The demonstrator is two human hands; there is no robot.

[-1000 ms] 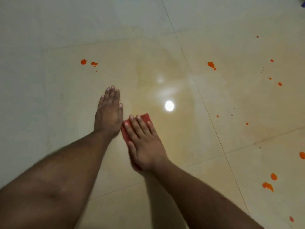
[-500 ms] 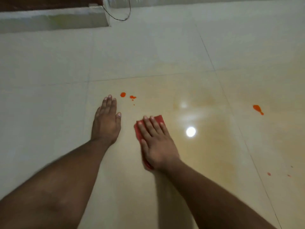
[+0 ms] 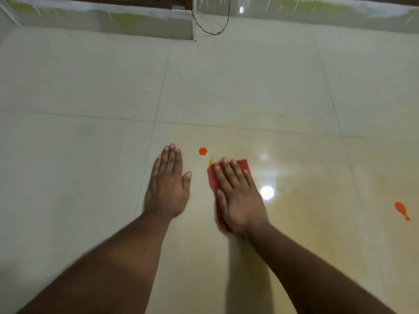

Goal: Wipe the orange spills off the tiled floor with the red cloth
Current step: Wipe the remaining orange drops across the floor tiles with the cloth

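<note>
— Item: right hand, fingers straight and slightly spread, pressing the red cloth flat on the tiled floor. Left hand: flat on the tile beside it, fingers together, holding nothing.

— Step?

— Mid-wipe, I'd judge. A yellow smear touches the cloth's far corner; a round orange spot sits just beyond. Next: push forward and left over both. Another splash waits well off right.

— Unclear?

— Most of the cloth is hidden under the palm; its near edge blurs.
</note>
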